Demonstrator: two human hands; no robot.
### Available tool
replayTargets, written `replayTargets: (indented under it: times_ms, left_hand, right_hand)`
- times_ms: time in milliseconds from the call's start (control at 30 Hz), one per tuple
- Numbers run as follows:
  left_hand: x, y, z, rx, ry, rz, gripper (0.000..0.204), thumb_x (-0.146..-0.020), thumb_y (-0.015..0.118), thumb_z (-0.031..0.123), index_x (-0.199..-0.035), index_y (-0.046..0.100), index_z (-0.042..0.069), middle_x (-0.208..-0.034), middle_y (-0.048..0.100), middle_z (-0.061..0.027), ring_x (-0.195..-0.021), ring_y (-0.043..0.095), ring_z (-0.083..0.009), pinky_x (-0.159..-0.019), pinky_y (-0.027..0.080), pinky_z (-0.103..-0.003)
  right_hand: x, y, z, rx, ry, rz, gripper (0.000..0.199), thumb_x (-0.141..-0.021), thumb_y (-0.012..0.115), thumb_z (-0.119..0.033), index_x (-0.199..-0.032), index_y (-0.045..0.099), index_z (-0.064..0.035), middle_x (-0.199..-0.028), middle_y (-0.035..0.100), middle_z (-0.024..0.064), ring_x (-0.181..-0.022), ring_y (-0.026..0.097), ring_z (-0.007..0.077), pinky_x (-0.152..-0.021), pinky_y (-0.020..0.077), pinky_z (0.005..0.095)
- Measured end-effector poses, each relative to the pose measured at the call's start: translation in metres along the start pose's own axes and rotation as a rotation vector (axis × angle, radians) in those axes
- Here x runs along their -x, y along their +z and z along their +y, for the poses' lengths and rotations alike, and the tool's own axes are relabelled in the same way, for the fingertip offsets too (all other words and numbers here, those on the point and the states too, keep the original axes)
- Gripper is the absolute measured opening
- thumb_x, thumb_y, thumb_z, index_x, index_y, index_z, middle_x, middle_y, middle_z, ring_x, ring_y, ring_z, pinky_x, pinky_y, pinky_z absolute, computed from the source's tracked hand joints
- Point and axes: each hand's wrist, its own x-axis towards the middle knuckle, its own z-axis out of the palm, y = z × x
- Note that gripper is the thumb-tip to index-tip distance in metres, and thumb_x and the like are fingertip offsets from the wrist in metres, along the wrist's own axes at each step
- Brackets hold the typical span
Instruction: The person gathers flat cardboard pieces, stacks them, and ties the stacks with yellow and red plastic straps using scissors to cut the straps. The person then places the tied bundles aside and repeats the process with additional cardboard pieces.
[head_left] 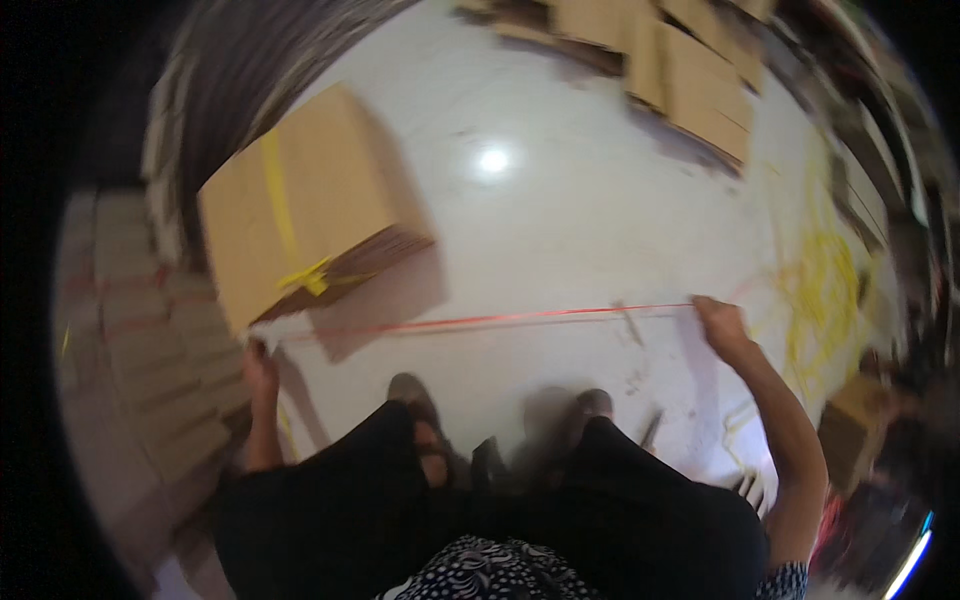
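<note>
A thin red strap (520,317) stretches nearly level across the floor between my two hands. At its left end my left hand (262,372) is closed, beside the near corner of a bundle of flat cardboard (300,180). Yellow strapping (278,195) runs over that bundle, with a knot (312,278) at its near edge. My right hand (720,324) grips the strap's other end, fingers folded, well apart from the bundle. Both hands are somewhat blurred.
Loose cardboard sheets (690,90) lie at the far right. A tangle of yellow strap (825,290) rests on the right, near a brown box (855,430). Stacked cardboard (150,340) lines the left side. My shoes (415,395) stand on the pale floor (500,240).
</note>
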Motion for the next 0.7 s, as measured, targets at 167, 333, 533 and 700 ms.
replayTargets:
  times_ms: [167,333,533,700]
  left_hand:
    - [-0.021,-0.011,0.033,-0.377,-0.091,-0.047,0.016,-0.084,0.045,0.000,-0.095,0.057,-0.001,-0.088,0.060,-0.0270,-0.084,0.058,-0.0451,-0.067,0.044,-0.049]
    - [-0.022,-0.020,0.015,-0.448,-0.052,-0.178,0.021,-0.085,0.052,0.008,-0.104,0.059,0.001,-0.091,0.064,-0.0213,-0.089,0.060,-0.0405,-0.072,0.046,-0.047]
    - [-0.099,-0.049,0.051,0.470,-0.592,0.132,0.031,-0.079,0.045,-0.001,-0.106,0.061,-0.002,-0.105,0.063,-0.0181,-0.096,0.060,-0.0271,-0.082,0.048,-0.034]
    - [-0.139,-0.110,-0.001,-0.106,-0.290,-0.403,0.040,-0.074,0.041,-0.005,-0.105,0.065,0.001,-0.111,0.063,-0.0135,-0.102,0.060,-0.0227,-0.085,0.049,-0.035]
  right_hand:
    - [-0.059,-0.024,0.007,0.292,0.048,-0.093,0.021,-0.078,0.050,-0.001,-0.096,0.058,-0.0082,-0.081,0.056,0.0116,-0.077,0.057,0.0318,-0.069,0.0459,0.0432]
    - [-0.089,-0.035,-0.034,0.345,-0.127,0.012,0.030,-0.074,0.051,0.003,-0.103,0.059,-0.0040,-0.097,0.058,0.0142,-0.096,0.054,0.0318,-0.083,0.0421,0.0456]
    - [-0.172,-0.124,-0.117,-0.211,-0.034,-0.027,0.024,-0.087,0.049,-0.004,-0.110,0.053,0.0034,-0.086,0.059,0.0207,-0.074,0.060,0.0309,-0.067,0.0472,0.0376]
    - [-0.287,-0.115,-0.192,-0.514,-0.127,-0.183,0.050,-0.097,0.041,-0.041,-0.120,0.049,0.0033,-0.086,0.057,0.0130,-0.077,0.059,0.0179,-0.070,0.0469,0.0298]
